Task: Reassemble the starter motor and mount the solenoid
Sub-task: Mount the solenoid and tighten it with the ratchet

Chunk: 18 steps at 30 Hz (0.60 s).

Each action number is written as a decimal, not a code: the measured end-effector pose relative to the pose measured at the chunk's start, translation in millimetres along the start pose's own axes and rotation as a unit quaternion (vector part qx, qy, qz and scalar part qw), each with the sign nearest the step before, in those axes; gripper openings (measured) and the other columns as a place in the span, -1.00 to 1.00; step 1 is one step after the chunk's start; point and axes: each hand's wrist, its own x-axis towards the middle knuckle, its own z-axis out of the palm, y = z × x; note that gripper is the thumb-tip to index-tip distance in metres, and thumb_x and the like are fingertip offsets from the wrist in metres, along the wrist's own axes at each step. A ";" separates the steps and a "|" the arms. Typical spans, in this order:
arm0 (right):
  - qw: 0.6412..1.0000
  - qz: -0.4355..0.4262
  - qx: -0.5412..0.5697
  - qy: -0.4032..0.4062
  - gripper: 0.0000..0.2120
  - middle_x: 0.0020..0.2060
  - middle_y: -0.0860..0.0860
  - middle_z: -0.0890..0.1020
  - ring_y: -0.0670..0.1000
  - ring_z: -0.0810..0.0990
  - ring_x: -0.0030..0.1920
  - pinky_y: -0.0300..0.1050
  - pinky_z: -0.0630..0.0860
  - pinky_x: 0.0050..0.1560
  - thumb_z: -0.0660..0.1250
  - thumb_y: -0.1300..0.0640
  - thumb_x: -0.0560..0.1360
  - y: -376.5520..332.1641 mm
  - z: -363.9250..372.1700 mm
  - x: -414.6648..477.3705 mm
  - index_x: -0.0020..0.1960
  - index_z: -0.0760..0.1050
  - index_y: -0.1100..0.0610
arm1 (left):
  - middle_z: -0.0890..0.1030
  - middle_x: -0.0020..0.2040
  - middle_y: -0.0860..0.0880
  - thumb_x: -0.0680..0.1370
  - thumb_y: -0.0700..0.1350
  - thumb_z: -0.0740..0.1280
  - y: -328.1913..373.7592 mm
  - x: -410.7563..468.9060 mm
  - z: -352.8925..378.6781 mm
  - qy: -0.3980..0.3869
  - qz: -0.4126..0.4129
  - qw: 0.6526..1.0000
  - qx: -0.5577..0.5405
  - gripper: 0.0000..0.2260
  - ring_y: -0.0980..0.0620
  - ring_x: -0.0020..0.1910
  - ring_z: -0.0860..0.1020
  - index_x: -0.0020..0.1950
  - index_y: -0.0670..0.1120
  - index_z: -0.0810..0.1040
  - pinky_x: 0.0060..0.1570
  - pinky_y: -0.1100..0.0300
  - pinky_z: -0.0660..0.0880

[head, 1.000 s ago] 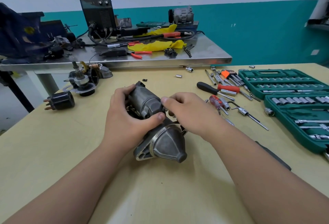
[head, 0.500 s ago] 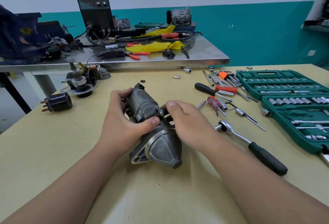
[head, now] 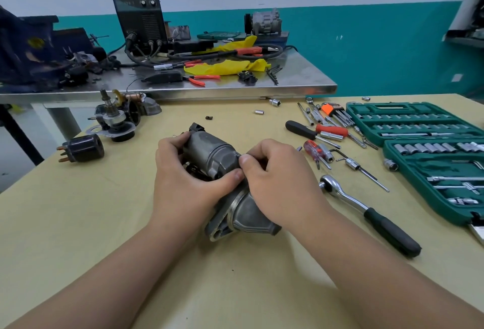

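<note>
The starter motor (head: 209,151) lies near the middle of the yellow table (head: 78,224), its nose housing (head: 251,217) pointing toward the person and its grey cylindrical body (head: 217,154) angled away. The left hand (head: 183,184) wraps around that body, fingers over the far side and thumb pressed on the near side, and steadies it. The right hand (head: 280,182) rests over the joint between body and housing, thumb and forefinger pinched on a small metal piece (head: 238,156) at the seam. It is probably a bolt head being started by hand, though it is too small to tell for sure. By the look of it, the body is already seated against the housing, so the main stack is together but probably not yet tightened: the ratchet (head: 366,211) lies untouched just beside the right forearm, and the open green socket set (head: 419,122) lies further right. Much seems left to do. A black cylindrical part (head: 83,147) with copper prongs lies well apart on the left side of the table, and behind it sits a cluster of loose parts (head: 117,119) with an upright shaft. Whether either belongs to this unit, or is the solenoid to be mounted, cannot be told from here.
</note>
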 end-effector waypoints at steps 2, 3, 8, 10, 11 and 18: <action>0.999 -0.002 -0.034 -0.009 -0.68 -0.40 -0.05 0.51 0.03 0.51 -0.28 -0.09 0.34 -0.28 0.16 0.00 0.58 -2.0 0.2 3.1 -0.32 0.41 0.05 | 0.46 0.23 0.06 0.04 0.29 0.52 1.1 -2.3 2.1 0.010 -0.004 1.000 -0.001 -0.20 0.16 0.17 0.51 0.19 0.24 0.25 0.03 0.38 0.43; 0.999 -0.001 -0.041 -0.014 -0.63 -0.42 -0.02 0.48 0.05 0.47 -0.30 -0.08 0.28 -0.32 0.12 0.01 0.60 -3.0 0.3 4.5 -0.37 0.36 0.06 | 0.46 0.24 0.04 0.04 0.29 0.52 1.3 -3.2 2.5 0.012 -0.004 1.000 -0.002 -0.19 0.13 0.18 0.51 0.19 0.23 0.25 0.07 0.31 0.45; 0.997 0.013 -0.071 -0.020 -0.64 -0.41 -0.06 0.50 -0.02 0.49 -0.29 -0.12 0.30 -0.37 0.14 -0.09 0.57 -0.3 -7.3 8.4 -0.35 0.40 0.03 | 0.43 0.24 0.08 0.04 0.29 0.53 2.4 -5.1 4.5 0.018 -0.004 1.000 -0.006 -0.18 0.21 0.20 0.48 0.21 0.20 0.26 0.13 0.26 0.46; 0.999 0.035 -0.027 -0.021 -0.69 -0.38 -0.10 0.56 -0.11 0.53 -0.29 -0.17 0.37 -0.35 0.23 -0.14 0.51 0.5 -10.4 9.1 -0.29 0.49 0.03 | 0.43 0.23 0.09 0.04 0.29 0.53 1.9 -5.2 5.6 0.021 -0.005 1.000 -0.007 -0.17 0.24 0.18 0.47 0.21 0.21 0.25 0.10 0.29 0.45; 0.999 0.044 -0.016 -0.027 -0.70 -0.39 -0.10 0.57 -0.12 0.54 -0.30 -0.18 0.37 -0.35 0.24 -0.13 0.51 0.4 -11.0 9.3 -0.28 0.51 0.03 | 0.43 0.23 0.09 0.05 0.30 0.53 1.8 -5.6 6.5 0.023 -0.005 1.000 -0.007 -0.17 0.25 0.18 0.47 0.21 0.21 0.25 0.09 0.31 0.43; 0.996 0.034 -0.074 -0.030 -0.56 -0.50 -0.01 0.45 -0.03 0.44 -0.41 -0.13 0.25 -0.44 0.09 0.00 0.61 -2.0 -8.6 12.7 -0.43 0.34 0.08 | 0.40 0.24 0.08 0.05 0.31 0.53 1.9 -8.9 13.0 0.042 -0.001 0.999 0.000 -0.17 0.23 0.22 0.45 0.22 0.23 0.23 0.19 0.23 0.46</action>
